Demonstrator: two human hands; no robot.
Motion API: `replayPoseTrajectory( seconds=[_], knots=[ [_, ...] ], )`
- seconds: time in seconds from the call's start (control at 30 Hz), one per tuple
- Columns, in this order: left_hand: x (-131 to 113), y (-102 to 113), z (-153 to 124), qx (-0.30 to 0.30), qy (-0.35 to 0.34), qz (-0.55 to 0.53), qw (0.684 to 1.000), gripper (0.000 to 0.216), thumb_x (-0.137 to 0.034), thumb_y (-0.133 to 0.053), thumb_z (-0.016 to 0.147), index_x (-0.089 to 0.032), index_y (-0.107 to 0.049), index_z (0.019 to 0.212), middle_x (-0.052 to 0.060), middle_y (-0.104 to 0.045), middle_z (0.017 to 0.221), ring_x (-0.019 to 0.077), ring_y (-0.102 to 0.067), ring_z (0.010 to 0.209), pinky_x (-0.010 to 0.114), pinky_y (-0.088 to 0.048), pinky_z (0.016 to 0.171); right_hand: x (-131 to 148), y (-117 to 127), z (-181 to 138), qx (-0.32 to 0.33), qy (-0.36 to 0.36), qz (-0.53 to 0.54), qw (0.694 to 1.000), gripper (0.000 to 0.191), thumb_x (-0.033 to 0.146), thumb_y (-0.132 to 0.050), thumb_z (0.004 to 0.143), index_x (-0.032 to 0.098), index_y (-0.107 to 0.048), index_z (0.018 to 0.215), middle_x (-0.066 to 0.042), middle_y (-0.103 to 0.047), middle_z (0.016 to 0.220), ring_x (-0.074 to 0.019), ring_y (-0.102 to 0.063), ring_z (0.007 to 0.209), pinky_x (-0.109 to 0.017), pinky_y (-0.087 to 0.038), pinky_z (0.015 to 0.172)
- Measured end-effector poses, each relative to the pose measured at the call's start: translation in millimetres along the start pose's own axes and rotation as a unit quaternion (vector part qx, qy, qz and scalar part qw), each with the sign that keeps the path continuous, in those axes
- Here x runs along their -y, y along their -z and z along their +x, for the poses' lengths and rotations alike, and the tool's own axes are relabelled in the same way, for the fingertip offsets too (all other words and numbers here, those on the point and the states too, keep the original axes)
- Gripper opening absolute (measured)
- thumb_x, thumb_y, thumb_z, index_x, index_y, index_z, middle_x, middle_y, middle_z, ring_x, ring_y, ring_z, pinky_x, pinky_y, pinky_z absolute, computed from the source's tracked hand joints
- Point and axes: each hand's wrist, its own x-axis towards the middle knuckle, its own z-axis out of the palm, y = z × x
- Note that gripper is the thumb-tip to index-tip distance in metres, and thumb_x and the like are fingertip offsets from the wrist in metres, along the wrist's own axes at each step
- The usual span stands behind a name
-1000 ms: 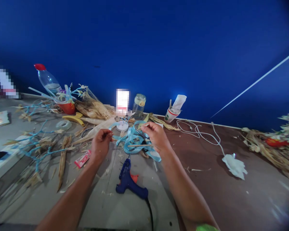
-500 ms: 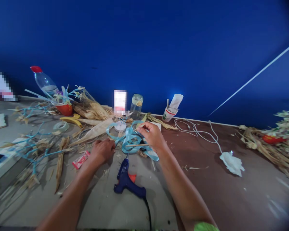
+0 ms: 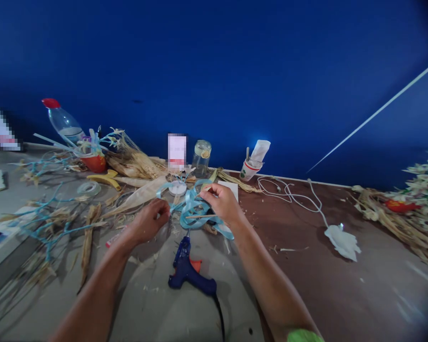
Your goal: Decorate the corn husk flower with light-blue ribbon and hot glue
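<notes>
A tangled pale blue ribbon lies in loops at the middle of the table. My left hand is at its left side, thumb and fingers curled together where a blue strand meets the fingertips. On the right, my right hand pinches something small and pale over the loops; the fingers partly hide it. A thin wooden stick lies across the ribbon. Just below, a dark blue glue gun with an orange trigger rests on its side, nozzle toward the ribbon. Behind the loops sits a white round spool.
Blue-wrapped branches and dry husks spread over the left. Along the wall stand a red-capped bottle, a red cup, a glass jar and a white cup. A white cable and crumpled tissue lie right.
My left hand has turned and lifted slightly, its fingers now curled into a pinch, and it covers more of the red packet. My right hand stays almost in place.
</notes>
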Motion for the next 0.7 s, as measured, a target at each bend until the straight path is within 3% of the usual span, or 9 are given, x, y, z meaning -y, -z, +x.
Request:
replayPoseTrajectory(
  seconds=[0.13,0.27,0.47,0.7],
  knots=[
    [-12,-12,0,0.020,0.051,-0.264,0.963,0.016,-0.031,-0.060,0.072,-0.016,-0.053,0.073,-0.003,-0.049,0.061,0.0093,-0.042,0.054,0.023,-0.033,0.054,-2,-6,0,0.032,-0.054,0.045,0.997,0.017,0.034,-0.060,0.067,0.016,-0.060,0.066,0.002,-0.054,0.061,-0.0108,-0.046,0.059,-0.024,-0.036,0.060],
    [-21,-24,-2,0.052,0.048,-0.438,0.896,0.040,-0.028,-0.069,0.068,-0.018,-0.056,0.105,-0.003,-0.054,0.066,0.0087,-0.045,0.057,0.022,-0.034,0.054,-2,-13,-2,0.065,-0.115,0.094,0.987,0.019,0.035,-0.065,0.063,0.016,-0.060,0.064,0.004,-0.053,0.058,-0.0096,-0.045,0.056,-0.024,-0.036,0.059],
    [-16,-36,-3,0.038,0.103,-0.509,0.854,0.033,-0.024,-0.074,0.064,-0.016,-0.068,0.095,-0.002,-0.057,0.064,0.0072,-0.046,0.056,0.021,-0.034,0.055,-5,-19,-4,0.090,-0.148,0.120,0.978,0.021,0.035,-0.067,0.060,0.015,-0.061,0.065,0.003,-0.055,0.058,-0.0100,-0.047,0.057,-0.024,-0.037,0.060],
    [-20,-36,-4,0.021,0.156,-0.522,0.838,0.029,-0.024,-0.077,0.061,-0.017,-0.072,0.089,0.001,-0.066,0.071,0.0095,-0.054,0.063,0.023,-0.039,0.063,-3,-17,-4,0.090,-0.144,0.094,0.981,0.020,0.034,-0.067,0.059,0.016,-0.059,0.063,0.004,-0.053,0.057,-0.0094,-0.045,0.056,-0.024,-0.036,0.060]
  ],
)
